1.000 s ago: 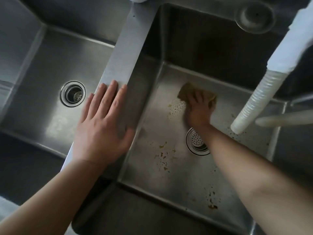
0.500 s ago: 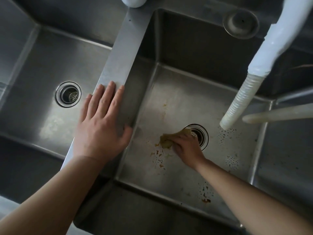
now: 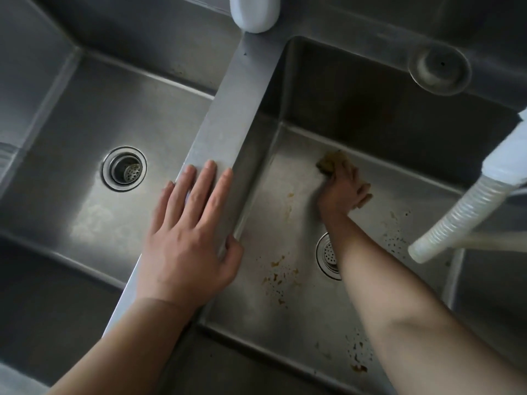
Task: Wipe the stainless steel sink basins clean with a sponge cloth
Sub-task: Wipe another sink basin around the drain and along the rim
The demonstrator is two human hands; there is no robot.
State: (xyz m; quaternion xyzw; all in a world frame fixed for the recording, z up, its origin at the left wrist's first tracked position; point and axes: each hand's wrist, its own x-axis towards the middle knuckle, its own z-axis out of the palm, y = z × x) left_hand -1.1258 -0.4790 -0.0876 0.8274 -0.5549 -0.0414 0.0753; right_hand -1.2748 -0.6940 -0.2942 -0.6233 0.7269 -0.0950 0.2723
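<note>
The right hand (image 3: pixel 343 189) grips the sponge cloth (image 3: pixel 330 162), pressing it to the right basin (image 3: pixel 256 309) floor near the back wall. The left hand (image 3: pixel 188 240) lies flat, fingers straight, on the divider (image 3: pixel 228 115), apparently as a brace. Brown spots (image 3: pixel 279 277) remain.

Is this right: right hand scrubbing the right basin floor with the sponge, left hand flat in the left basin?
Not quite. The head view shows the left hand flat on the divider between the basins, not in the left basin. The rest holds: the right hand holds the sponge on the right basin floor.
</note>
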